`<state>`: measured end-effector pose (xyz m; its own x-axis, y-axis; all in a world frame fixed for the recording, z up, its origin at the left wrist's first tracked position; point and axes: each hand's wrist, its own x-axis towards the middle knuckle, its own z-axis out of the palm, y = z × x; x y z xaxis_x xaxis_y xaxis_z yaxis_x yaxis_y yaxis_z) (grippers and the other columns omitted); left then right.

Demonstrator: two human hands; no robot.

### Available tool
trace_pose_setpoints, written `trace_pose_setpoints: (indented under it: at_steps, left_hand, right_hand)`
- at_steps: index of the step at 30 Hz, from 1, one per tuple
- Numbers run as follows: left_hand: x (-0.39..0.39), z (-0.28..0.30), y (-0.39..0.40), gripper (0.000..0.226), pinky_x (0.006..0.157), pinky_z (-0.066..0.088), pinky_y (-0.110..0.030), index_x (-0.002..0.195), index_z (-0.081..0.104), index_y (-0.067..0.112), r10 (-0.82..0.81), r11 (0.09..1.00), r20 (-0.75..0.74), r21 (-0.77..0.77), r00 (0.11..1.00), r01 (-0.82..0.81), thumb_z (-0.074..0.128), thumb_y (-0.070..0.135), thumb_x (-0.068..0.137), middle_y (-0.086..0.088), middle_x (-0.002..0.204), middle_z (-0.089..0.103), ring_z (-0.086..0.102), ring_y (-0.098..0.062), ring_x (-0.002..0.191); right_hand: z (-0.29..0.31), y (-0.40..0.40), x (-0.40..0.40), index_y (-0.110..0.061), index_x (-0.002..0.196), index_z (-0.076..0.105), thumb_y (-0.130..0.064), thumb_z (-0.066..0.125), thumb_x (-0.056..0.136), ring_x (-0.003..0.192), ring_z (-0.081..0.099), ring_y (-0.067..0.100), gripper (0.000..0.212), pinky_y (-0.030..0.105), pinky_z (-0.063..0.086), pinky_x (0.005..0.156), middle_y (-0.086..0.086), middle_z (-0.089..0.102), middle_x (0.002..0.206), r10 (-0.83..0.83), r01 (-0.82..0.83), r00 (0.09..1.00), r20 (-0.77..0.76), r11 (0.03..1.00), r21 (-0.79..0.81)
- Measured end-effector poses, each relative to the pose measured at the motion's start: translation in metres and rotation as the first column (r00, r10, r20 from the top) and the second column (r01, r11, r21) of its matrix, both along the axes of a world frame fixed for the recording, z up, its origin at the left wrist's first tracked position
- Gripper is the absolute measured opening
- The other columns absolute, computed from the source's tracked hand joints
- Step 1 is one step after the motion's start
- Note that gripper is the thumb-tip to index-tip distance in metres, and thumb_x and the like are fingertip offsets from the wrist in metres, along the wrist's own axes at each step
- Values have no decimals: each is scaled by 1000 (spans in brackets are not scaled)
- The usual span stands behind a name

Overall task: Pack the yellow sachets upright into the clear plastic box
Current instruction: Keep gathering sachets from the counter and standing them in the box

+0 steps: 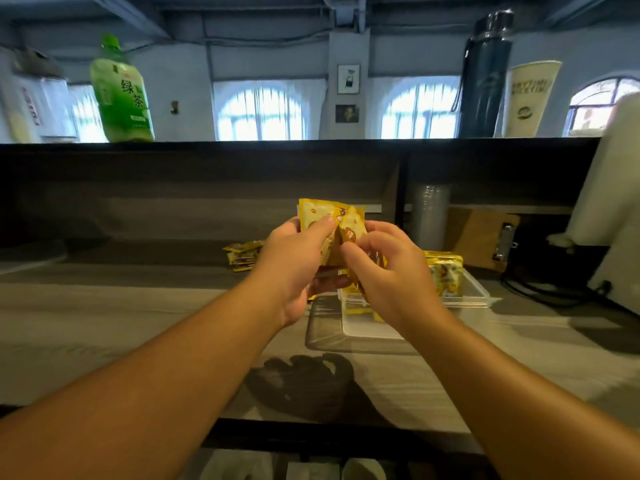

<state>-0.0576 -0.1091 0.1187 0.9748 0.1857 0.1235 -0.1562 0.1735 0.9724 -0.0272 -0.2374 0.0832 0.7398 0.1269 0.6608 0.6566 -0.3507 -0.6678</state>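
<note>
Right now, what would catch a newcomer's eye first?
Both hands, left and right, hold a bunch of yellow sachets up at centre, above the clear plastic box on the counter. More sachets lie behind on the left, and a green bottle stands on the shelf above.

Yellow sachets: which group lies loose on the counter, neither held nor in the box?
The small pile of sachets left of the hands, lying flat on the counter; the others are held or stand in the clear box.

Café counter, paper cup (531, 98), stacked lids (430, 216)
</note>
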Motion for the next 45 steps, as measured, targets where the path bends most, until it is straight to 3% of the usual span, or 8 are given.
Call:
trace_pose_setpoints:
  at_steps: [4,7,11,17,24,30,37,45]
  left_hand:
    - [-2,6,-12,22,67,62,-44,119,61,22,1,1000,-30,22,1000,0,58,32,100,-7,99,77,76,-27,85]
    - [-5,11,-19,24,65,62,-41,122,59,20,-12,1000,-29,28,999,13,57,31,100,-7,106,74,74,-27,90]
    - [-1,18,-26,23,65,62,-34,121,59,18,23,988,23,153,999,-26,54,29,102,-6,112,70,72,-26,95]
    - [22,21,-23,11,72,63,-33,108,63,16,74,888,29,452,997,-79,61,15,98,-7,113,66,67,-26,102]
    - [47,22,-14,19,76,63,-39,101,70,17,53,448,48,892,997,-67,66,4,87,-5,96,69,69,-21,90]
    - [64,12,-22,29,73,50,-23,117,68,20,-56,114,43,993,998,-37,70,10,90,0,108,67,63,-16,100]
    - [88,-5,-30,29,68,43,-21,113,66,21,-82,-59,136,988,987,-141,76,15,86,0,106,64,60,-14,94]
    - [105,-22,-30,22,63,46,-23,87,56,25,-71,-106,148,982,986,-155,77,16,84,2,89,60,57,-14,81]
  right_hand:
    - [10,-29,-6,-38,85,65,-31,63,93,99,55,6,11,24,52,80,-16,55,107,-68,66,997,-34,996,-54]
    - [19,-51,-11,-38,100,61,-11,67,91,92,61,11,29,19,54,64,-12,59,102,-115,113,991,-75,993,-27]
    - [28,-79,-14,-46,140,38,0,64,90,91,61,7,72,16,53,61,-15,57,102,-88,98,988,-126,992,75]
    - [41,-105,3,-28,117,53,-4,63,92,103,58,17,36,21,52,65,-1,58,113,-239,243,969,-56,965,99]
    - [40,-109,40,-18,121,63,-13,63,94,89,59,13,27,15,44,53,2,63,110,-346,348,931,-115,937,-6]
    - [31,-96,67,-25,103,68,-13,66,92,86,65,15,17,30,60,65,-1,65,98,-258,206,932,-256,955,-212]
    - [18,-78,82,-27,101,69,-18,69,90,83,63,14,15,30,59,70,-4,64,92,-318,233,946,-63,801,-551]
    - [12,-65,85,-28,91,57,-20,74,85,78,57,15,20,28,54,68,-2,60,90,-331,260,941,74,564,-783]
